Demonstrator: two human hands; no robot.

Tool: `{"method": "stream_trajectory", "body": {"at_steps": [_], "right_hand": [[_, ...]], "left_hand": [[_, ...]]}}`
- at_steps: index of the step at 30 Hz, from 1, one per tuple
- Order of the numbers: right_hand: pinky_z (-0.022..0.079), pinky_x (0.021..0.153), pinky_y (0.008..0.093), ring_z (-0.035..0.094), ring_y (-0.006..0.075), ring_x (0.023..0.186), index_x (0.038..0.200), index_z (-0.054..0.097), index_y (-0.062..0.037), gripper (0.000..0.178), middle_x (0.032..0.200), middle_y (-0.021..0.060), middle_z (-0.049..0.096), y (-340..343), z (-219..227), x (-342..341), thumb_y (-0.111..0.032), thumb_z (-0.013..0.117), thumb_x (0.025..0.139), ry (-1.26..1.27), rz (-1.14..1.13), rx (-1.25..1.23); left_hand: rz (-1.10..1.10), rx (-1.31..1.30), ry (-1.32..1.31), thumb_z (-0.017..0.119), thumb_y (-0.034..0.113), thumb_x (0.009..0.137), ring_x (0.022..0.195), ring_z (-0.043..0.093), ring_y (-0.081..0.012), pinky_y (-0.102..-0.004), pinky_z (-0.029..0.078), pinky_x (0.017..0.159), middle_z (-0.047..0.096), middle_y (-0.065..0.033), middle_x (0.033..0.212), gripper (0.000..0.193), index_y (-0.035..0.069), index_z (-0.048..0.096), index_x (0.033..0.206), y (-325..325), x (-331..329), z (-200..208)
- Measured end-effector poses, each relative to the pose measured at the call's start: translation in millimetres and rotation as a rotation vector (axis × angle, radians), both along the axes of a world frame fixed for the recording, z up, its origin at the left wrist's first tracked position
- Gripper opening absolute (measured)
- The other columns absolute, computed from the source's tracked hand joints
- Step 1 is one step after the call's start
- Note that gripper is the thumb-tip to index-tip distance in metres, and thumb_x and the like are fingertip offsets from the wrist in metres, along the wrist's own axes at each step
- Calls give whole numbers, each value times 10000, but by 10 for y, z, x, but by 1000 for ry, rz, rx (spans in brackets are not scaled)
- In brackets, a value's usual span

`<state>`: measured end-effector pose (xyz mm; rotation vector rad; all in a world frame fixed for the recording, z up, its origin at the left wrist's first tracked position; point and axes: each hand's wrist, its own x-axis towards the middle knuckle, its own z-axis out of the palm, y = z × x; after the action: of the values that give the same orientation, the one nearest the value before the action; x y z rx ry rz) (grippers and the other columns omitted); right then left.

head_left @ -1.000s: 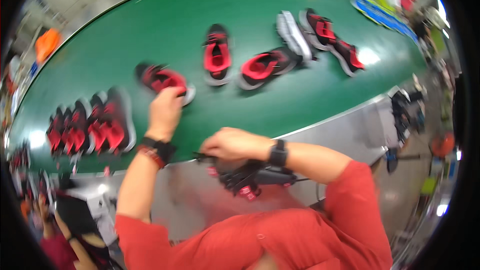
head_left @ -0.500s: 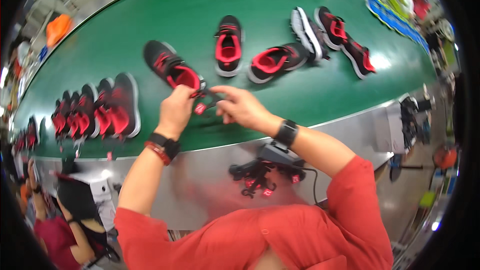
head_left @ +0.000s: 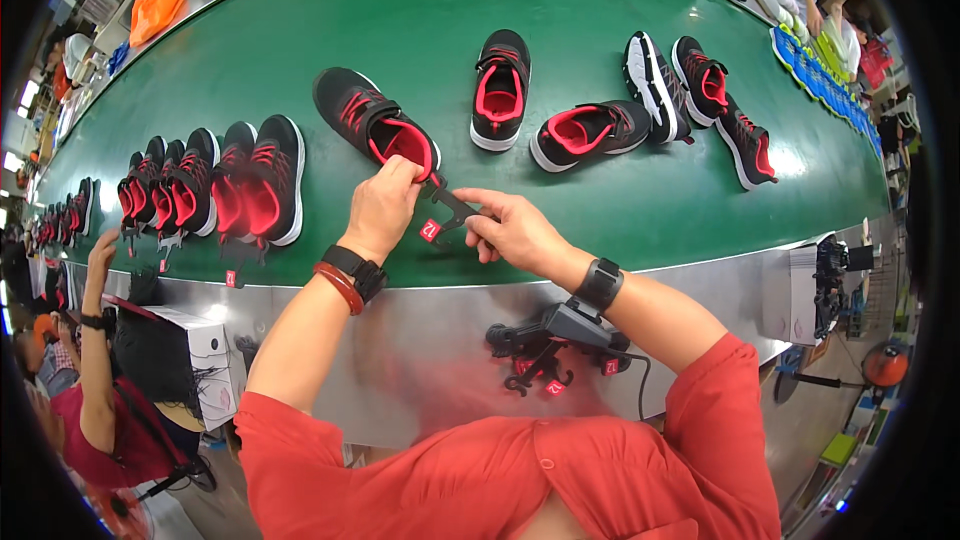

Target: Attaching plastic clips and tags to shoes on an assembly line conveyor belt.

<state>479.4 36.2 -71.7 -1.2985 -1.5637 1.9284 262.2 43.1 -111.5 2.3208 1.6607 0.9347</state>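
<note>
A black shoe with red lining lies on the green table, its heel toward me. My left hand is closed in a pinch on the rim of its heel. At that heel, a black plastic shoe hanger with a small red tag reaches across to my right. My right hand grips the hanger's other end between thumb and fingers, the forefinger lying along it. How the hanger meets the heel is partly hidden by my left fingers. Another such shoe stands upright just beyond my right hand.
Several matching shoes stand in a row at left, hangers at their heels. More shoes lie at right, one on its side. Spare hangers hang by a grey device at the metal edge. A co-worker's hand is at far left.
The whole view has shifted, so the shoes appear farther right. Both my hands stay at the same shoe heel and hanger. The co-worker's arm at left has come up toward the table edge.
</note>
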Motion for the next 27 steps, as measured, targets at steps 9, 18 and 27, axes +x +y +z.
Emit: {"method": "stream_trajectory", "body": {"at_steps": [9, 18, 27], "right_hand": [[437, 523, 283, 535, 95, 527, 1064, 661, -39, 251, 647, 49, 623, 418, 106, 38, -241, 583, 937, -64, 163, 142], [429, 812, 408, 538, 303, 951, 1031, 635, -78, 251, 982, 90, 651, 1134, 37, 291, -169, 671, 799, -728, 322, 1264], [399, 809, 353, 520, 210, 872, 841, 657, -131, 261, 767, 17, 590, 1025, 68, 203, -353, 742, 733, -554, 438, 1598]], "left_hand": [[-72, 37, 288, 684, 84, 768, 797, 665, -297, -402, 540, 657, 616, -113, 1055, 513, 165, 538, 1254, -57, 110, 202], [75, -293, 379, 543, 33, 833, 746, 636, -368, -466, 514, 664, 605, -139, 881, 451, 183, 535, 1258, -107, 100, 440], [96, -488, 95, 518, 39, 835, 850, 648, -408, -496, 507, 751, 674, -216, 881, 248, 80, 658, 1035, 33, 117, 505]]}}
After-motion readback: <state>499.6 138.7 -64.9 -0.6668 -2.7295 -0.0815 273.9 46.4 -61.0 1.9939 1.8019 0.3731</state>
